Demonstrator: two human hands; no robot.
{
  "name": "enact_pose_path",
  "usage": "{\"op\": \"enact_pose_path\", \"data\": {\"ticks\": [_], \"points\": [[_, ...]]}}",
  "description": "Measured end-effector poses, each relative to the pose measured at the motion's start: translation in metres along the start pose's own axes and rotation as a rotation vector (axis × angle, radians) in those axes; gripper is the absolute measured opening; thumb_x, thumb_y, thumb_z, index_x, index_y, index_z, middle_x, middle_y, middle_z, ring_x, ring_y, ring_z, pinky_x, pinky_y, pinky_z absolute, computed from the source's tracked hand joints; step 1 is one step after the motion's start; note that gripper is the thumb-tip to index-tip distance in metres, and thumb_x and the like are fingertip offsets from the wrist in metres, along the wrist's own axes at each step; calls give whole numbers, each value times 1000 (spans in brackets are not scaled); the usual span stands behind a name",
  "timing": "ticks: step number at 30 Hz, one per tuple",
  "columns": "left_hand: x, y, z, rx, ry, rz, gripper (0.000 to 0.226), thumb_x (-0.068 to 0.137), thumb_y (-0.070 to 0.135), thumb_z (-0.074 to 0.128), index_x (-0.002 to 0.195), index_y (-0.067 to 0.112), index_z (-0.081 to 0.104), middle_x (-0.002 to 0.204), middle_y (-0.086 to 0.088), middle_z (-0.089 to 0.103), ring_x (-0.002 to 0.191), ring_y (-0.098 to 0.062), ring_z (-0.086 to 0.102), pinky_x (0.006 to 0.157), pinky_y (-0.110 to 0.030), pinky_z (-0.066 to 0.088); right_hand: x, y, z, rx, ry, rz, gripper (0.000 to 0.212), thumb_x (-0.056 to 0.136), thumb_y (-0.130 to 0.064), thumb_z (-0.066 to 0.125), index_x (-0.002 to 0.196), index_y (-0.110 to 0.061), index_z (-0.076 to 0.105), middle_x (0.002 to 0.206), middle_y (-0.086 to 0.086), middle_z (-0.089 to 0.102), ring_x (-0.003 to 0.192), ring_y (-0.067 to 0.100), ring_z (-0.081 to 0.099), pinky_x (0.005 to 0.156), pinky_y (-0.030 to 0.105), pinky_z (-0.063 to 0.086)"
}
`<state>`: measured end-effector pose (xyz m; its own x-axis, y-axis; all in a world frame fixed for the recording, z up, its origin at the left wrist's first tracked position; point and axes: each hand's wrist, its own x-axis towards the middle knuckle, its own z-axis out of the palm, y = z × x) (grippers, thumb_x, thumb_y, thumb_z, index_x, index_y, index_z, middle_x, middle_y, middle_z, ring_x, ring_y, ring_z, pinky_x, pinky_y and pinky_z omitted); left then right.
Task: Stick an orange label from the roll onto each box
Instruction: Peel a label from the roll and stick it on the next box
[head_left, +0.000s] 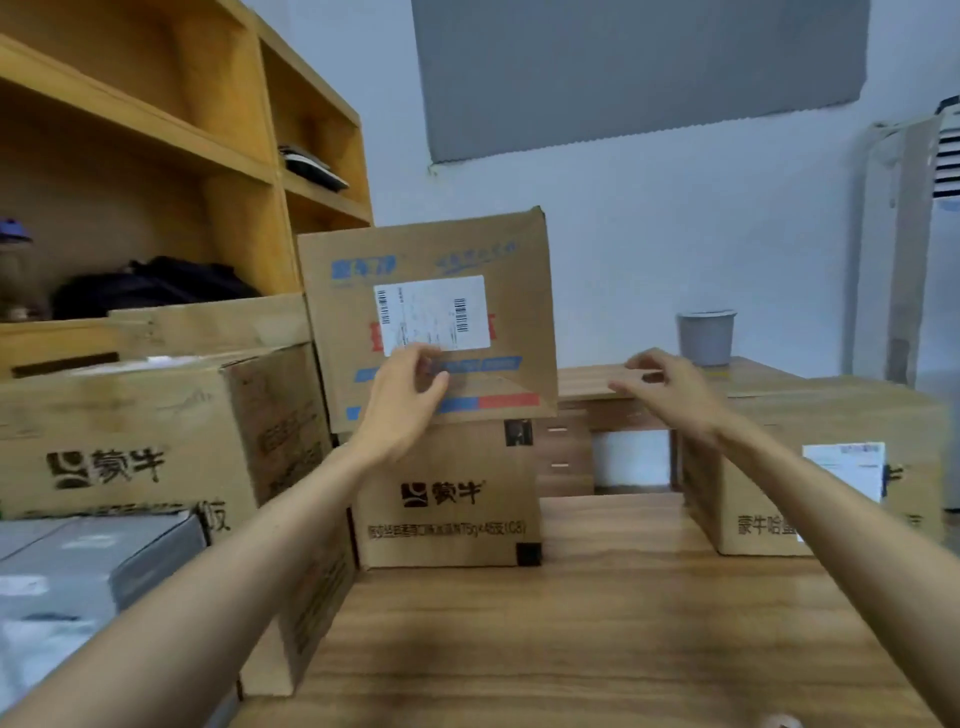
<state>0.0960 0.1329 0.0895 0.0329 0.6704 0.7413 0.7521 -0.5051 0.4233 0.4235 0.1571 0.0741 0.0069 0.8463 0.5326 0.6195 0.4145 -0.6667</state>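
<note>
An upper cardboard box (519, 270) with a white shipping label (434, 312) stands on a lower printed box (447, 493) at the back of the wooden table (571, 634). My left hand (408, 397) is at the upper box's front face, just under the shipping label, with bent fingers and the thumb spread; I see nothing in it. My right hand (662, 384) hovers to the right of that box, fingers loosely curled and holding nothing. A large box (130, 441) stands on the left and another box (753, 467) on the right. No orange label or roll is in view.
Wooden shelves (156, 130) rise at the back left with a dark bag on one. Grey packages (78, 571) lie at the lower left. A grey cup (706, 338) stands on a desk with drawers (566, 452) behind the table.
</note>
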Motion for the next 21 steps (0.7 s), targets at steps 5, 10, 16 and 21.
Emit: {"op": "enact_pose_path", "data": {"ticks": [5,10,16,21], "points": [[16,-40,-58,46,89,-174,42,98,19,62,137,11,50,138,-10,54,129,-23,51,102,-31,39,18,-60,50,39,-30,1,65,90,-49,67,139,-12,46,141,6,51,119,22,53,94,35,44],[56,-38,-89,25,192,-169,58,97,13,60,150,10,37,151,-11,43,139,-23,41,114,-37,34,45,-89,71,103,20,10,73,91,-45,68,146,-10,35,141,8,49,111,20,50,86,30,38],[112,-62,-105,235,218,-296,73,93,41,66,146,1,38,151,-19,42,145,-35,31,118,-54,29,80,-98,75,143,70,52,74,86,-46,72,141,-11,36,120,-1,50,104,17,49,88,33,44],[135,-70,-107,408,146,-283,70,84,61,67,126,6,57,133,-16,57,130,-36,45,115,-51,29,105,-96,77,310,56,104,81,80,-49,78,142,-18,36,122,-1,59,107,18,61,86,33,51]]}}
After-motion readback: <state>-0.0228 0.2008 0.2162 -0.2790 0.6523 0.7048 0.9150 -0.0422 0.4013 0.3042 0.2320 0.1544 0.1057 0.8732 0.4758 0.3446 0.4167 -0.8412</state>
